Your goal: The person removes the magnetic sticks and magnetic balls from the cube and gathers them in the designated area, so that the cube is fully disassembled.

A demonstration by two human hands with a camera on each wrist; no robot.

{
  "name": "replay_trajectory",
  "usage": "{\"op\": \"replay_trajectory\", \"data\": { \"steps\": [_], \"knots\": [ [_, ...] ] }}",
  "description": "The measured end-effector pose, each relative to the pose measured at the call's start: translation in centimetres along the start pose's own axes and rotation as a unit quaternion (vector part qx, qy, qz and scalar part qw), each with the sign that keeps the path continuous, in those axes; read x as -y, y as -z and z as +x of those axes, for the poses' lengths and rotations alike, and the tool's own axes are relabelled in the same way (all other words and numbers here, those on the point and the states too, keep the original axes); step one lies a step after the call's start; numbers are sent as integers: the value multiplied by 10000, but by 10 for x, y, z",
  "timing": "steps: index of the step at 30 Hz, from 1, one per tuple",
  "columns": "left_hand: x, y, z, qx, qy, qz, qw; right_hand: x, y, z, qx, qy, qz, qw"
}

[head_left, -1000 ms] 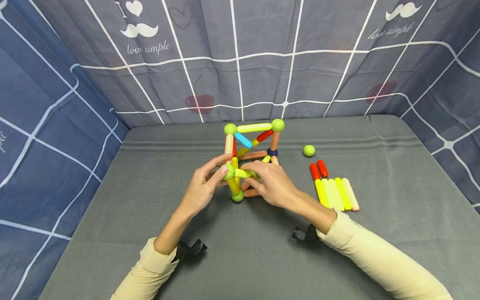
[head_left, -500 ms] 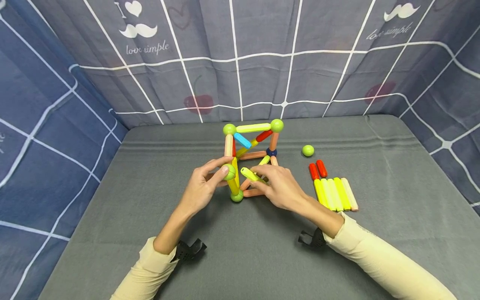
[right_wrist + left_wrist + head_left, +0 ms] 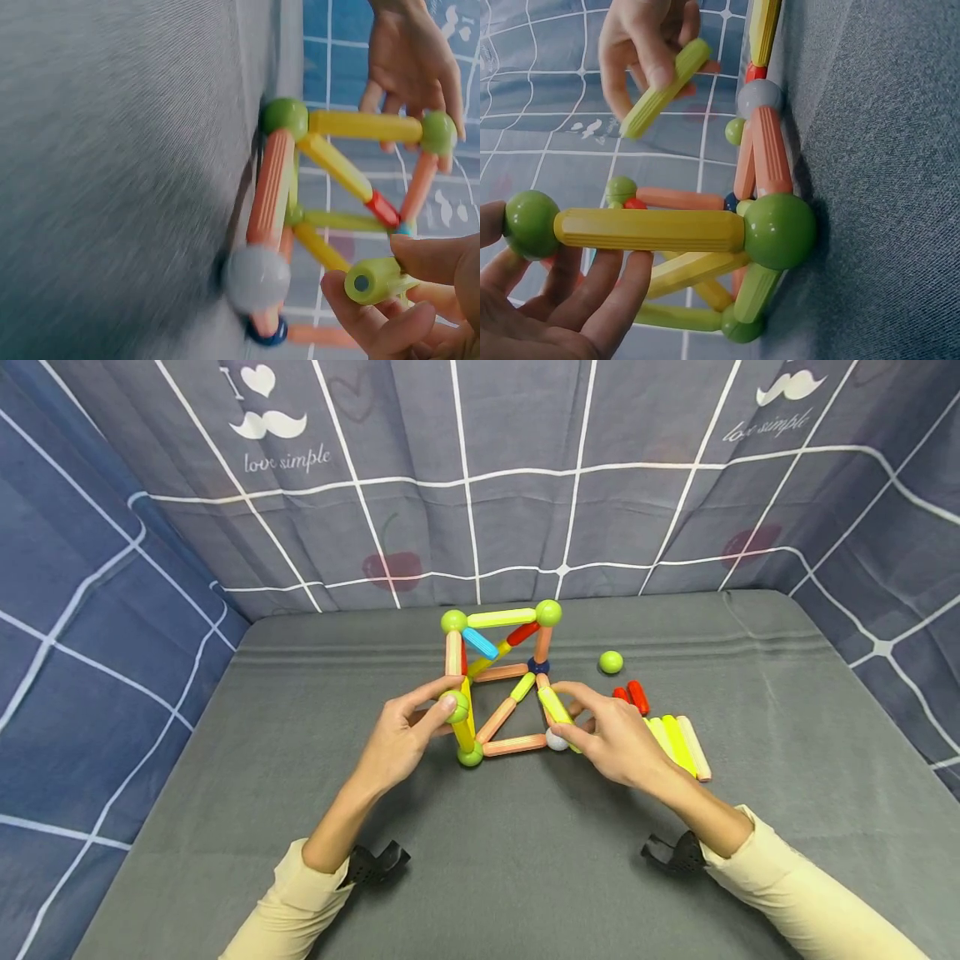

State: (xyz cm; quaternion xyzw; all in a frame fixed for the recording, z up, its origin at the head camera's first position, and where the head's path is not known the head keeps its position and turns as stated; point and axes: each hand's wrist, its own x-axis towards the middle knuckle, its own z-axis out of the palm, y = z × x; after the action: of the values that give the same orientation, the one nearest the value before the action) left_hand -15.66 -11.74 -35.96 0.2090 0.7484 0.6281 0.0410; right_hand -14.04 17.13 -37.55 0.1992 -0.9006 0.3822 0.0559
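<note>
A frame of magnetic rods and balls stands on the grey cloth. My left hand [image 3: 401, 739] pinches the green ball [image 3: 455, 706] at its upper near-left corner; a yellow rod [image 3: 652, 229] runs from that ball down to a lower green ball [image 3: 780, 231]. My right hand [image 3: 618, 739] holds a yellow-green magnetic rod [image 3: 555, 703] between thumb and fingers. In the right wrist view, its free end shows a dark disc, apart from the frame. Below it lies the grey-white ball [image 3: 257, 277] at the near-right bottom corner, joined to an orange rod [image 3: 515, 745].
To the right lie a loose green ball [image 3: 611, 662], short red rods [image 3: 638, 697] and a row of several yellow and pale rods [image 3: 678, 747], partly behind my right hand. A checked cloth wall [image 3: 517, 518] rises behind and at both sides.
My right hand has drawn the yellow-green rod away from the green ball, moving right and turning it. My left hand stays pinching the ball.
</note>
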Motion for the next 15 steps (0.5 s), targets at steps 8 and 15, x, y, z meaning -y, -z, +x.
{"op": "replay_trajectory", "data": {
  "steps": [8, 15],
  "knots": [
    [2, 0, 1, 16, 27, -6, 10000, -24, 25, -26, -227, -547, 133, 9982],
    [1, 0, 0, 40, 10, -55, 10000, -41, 41, -45, -459, -767, 185, 9958]
  ]
}}
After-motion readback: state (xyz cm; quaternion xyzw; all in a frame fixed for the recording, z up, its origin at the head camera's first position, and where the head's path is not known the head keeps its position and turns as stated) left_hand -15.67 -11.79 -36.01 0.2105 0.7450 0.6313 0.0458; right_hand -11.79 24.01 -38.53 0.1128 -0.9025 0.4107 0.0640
